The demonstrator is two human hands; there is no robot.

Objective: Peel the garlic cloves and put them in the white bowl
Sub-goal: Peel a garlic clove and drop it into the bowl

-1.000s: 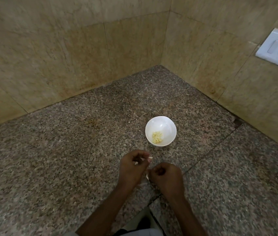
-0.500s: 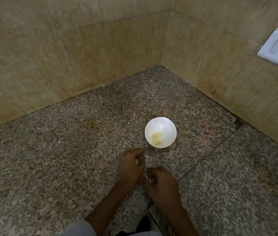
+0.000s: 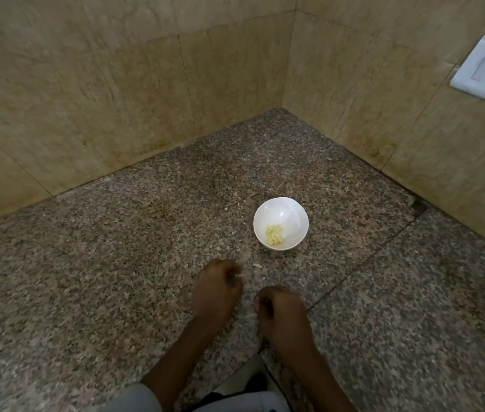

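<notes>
Garlic cloves (image 3: 274,234), peeled, small and pale yellow, lie heaped inside the round white ceramic bowl (image 3: 288,209), toward its 7 o'clock side. The bowl stands on the speckled brown granite countertop (image 3: 116,263), at about 12 o'clock from the two hands and apart from both.

Between the bowl and the hands, one small pale sliver (image 3: 257,265) lies on the stone. It is too small to tell whether it is a clove or a scrap of skin. Its long axis runs roughly along the 9-to-3 line, with the 3 o'clock end tipped slightly toward the person. Which end is root and which is tip cannot be made out.

The left hand (image 3: 216,288) is the nearer one. The sliver lies just off its knuckles at about 2 o'clock, not touching them. The right hand (image 3: 282,310) sits closer to the person, with the sliver at about 11 o'clock from it and farther off.

Both hands have their fingers curled in, with the thumb drawn toward the fingertips. A faint pale speck shows at the right fingertips, but I cannot tell whether either hand pinches a clove.

Peeling looks partly done, judging by the small heap in the bowl. If the sliver is a clove, the left hand has the shorter reach. A pinch across its short axis would suit, and the bowl waits beyond at 1 o'clock.
</notes>
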